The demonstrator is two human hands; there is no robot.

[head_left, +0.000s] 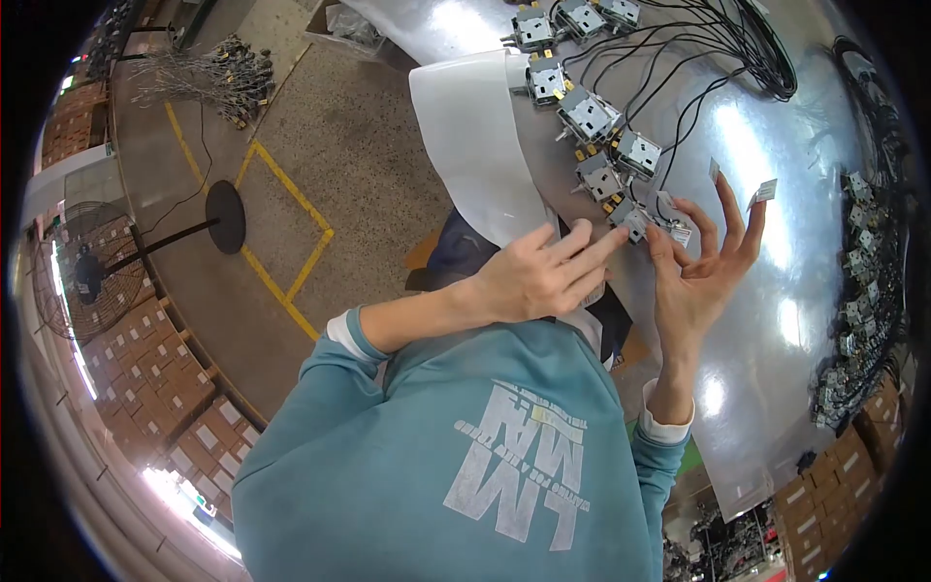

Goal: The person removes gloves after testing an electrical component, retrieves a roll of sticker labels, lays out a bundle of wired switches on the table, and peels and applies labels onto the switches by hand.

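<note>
My left hand [548, 274] reaches in from the left with its fingers loosely bent and apart. One fingertip touches a small metal thermostat [632, 222] at the near end of a row. On the other side, my right hand [703, 267] has thumb and index finger closed at that thermostat's edge, where a white label [681, 234] shows. The other right fingers spread upward, and small white labels [764, 191] stick to two fingertips. Beside it lies another thermostat [599, 177] with brass-coloured terminals. The exact contact under the right fingertips is partly hidden.
More thermostats [588, 113] line the metal table's [752, 281] left edge, their black leads [771, 58] coiled beyond. A second row [858, 262] lies at right. A white sheet [475, 145] hangs over the edge. A fan [92, 274] stands on the floor at left.
</note>
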